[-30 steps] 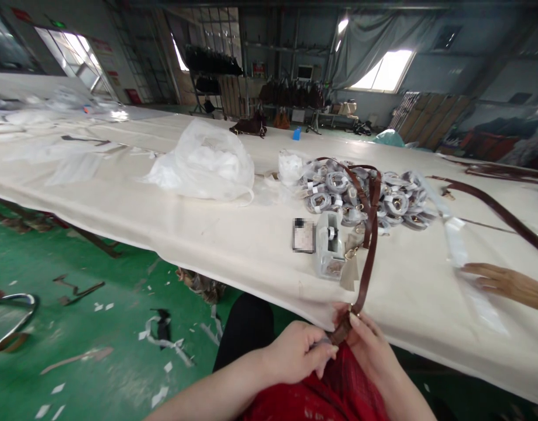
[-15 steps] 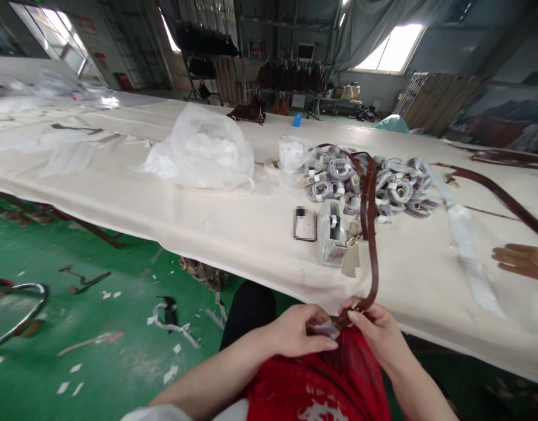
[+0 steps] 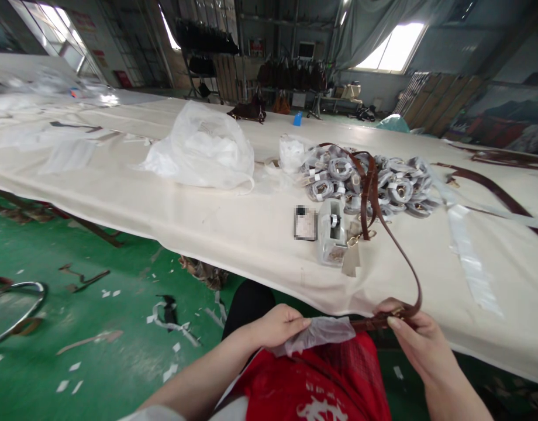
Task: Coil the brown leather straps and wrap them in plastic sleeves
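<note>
Between my hands, above my lap, a brown leather strap (image 3: 369,323) is stretched sideways. Its end runs into a translucent plastic wrap (image 3: 328,332). My left hand (image 3: 278,325) is closed on the left part of that wrap. My right hand (image 3: 416,330) pinches the strap by its metal buckle (image 3: 397,311). From there the strap loops up onto the table, over a pile of plastic-wrapped coiled straps (image 3: 339,168). A tape dispenser (image 3: 331,234) stands in front of the pile, with gold clasps and a beige tag (image 3: 351,260) beside it.
The long cream-covered table (image 3: 207,219) spans the view. A large white plastic bag (image 3: 207,149) sits left of the pile. Plastic strips (image 3: 473,257) and another brown strap (image 3: 488,181) lie on the right. Scraps litter the green floor (image 3: 133,362).
My hands have moved apart, the left one leftward and the right one rightward, so the wrap and strap are pulled out straight. The co-worker's hand at the right edge is gone from view.
</note>
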A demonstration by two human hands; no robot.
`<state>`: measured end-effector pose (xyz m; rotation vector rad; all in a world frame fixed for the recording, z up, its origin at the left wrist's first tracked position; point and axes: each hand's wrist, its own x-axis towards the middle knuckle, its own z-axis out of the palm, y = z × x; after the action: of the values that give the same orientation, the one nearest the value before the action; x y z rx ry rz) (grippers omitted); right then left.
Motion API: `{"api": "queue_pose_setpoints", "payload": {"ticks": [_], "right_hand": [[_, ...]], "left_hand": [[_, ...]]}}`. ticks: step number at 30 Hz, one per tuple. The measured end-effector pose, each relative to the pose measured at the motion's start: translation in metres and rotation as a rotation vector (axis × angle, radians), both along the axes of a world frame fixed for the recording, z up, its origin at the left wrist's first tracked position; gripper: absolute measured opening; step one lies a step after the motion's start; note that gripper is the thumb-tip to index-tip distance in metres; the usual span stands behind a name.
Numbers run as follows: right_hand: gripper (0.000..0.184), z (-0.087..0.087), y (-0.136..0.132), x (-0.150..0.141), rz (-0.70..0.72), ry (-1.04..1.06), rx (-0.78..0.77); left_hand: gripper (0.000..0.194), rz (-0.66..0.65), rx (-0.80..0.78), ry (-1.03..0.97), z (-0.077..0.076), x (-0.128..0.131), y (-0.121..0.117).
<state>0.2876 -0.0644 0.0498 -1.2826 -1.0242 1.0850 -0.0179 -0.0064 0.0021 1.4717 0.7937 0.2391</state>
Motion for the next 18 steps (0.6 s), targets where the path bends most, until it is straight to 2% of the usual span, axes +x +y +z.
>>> {"api": "queue_pose_setpoints", "payload": {"ticks": [5,7,9,13,15,18], "right_hand": [[0.022,-0.002,0.001,-0.004,-0.012,-0.025,-0.022],[0.023,-0.006,0.002,-0.009,-0.004,-0.061,-0.03],[0.022,-0.007,0.003,-0.014,0.004,-0.111,-0.028],[0.019,0.002,-0.001,-0.02,0.012,-0.197,0.041],[0.019,0.011,-0.005,-0.019,0.026,-0.239,0.112],[0.015,0.028,-0.013,-0.019,0.071,-0.271,0.2]], "left_hand": [[0.059,0.019,0.032,-0.183,0.013,0.012,-0.003],[0.056,0.042,0.074,-0.19,0.019,0.023,-0.006],[0.048,0.137,0.187,-0.118,0.023,0.034,-0.01],[0.043,0.426,0.43,0.003,0.029,0.046,-0.015],[0.037,0.438,0.561,-0.025,0.031,0.044,-0.013],[0.024,0.378,0.714,-0.056,0.027,0.035,-0.008]]}}
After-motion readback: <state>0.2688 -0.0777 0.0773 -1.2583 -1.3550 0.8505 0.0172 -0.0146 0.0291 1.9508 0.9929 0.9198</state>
